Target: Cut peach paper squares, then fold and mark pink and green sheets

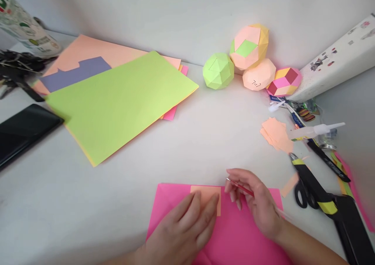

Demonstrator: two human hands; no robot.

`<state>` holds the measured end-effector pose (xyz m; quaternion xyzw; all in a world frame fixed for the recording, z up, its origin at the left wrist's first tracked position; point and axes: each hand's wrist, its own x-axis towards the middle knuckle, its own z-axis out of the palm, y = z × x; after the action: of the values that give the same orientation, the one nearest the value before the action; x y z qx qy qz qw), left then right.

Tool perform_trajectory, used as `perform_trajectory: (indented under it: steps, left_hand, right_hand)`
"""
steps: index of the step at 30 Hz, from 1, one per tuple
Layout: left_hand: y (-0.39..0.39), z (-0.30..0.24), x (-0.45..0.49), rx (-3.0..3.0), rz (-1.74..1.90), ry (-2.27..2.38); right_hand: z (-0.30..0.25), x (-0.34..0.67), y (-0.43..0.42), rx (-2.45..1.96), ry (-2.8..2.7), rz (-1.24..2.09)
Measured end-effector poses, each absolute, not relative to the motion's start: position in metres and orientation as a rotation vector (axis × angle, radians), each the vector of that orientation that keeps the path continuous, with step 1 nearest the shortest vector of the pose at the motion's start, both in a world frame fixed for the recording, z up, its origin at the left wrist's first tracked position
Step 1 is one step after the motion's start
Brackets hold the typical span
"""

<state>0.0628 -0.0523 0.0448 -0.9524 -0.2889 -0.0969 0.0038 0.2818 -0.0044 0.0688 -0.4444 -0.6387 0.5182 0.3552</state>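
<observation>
A bright pink sheet [243,237] lies at the front, and a small peach paper rectangle [205,192] rests on its far edge. My left hand [187,226] lies over this rectangle, with its fingertips pressing on it and covering part of it. Just to the right, above the pink sheet, my right hand [256,202] is closed loosely around a thin red pen-like tool [244,189]. The tool's silvery tip points up and left, apart from the peach paper. Its other end is hidden in the hand.
Green paper [125,108] tops a stack at back left, beside a black phone [29,132]. Several paper polyhedra [218,71] stand along the wall. Peach cut pieces [275,132], a glue bottle [316,131], black scissors [304,196] and a black-and-yellow tool [326,202] lie right.
</observation>
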Motion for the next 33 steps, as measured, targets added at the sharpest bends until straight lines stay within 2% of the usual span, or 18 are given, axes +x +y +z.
perform_trajectory:
  steps: [2,8,15,33]
  left_hand:
    - [-0.050,0.048,0.062,-2.997,-0.362,-0.927]
    - [-0.045,0.058,0.062,-3.063,-0.272,-0.962]
    - [-0.047,0.051,0.063,-3.053,-0.384,-0.961]
    - [-0.046,0.050,0.063,-3.084,-0.346,-0.995]
  right_hand:
    - [0.070,0.284,0.000,-1.210,-1.595,1.462]
    - [0.072,0.278,0.000,-1.327,-1.830,1.241]
    - [0.064,0.276,-0.008,-1.434,-1.843,1.095]
    - [0.065,0.274,-0.006,-1.424,-1.879,1.054]
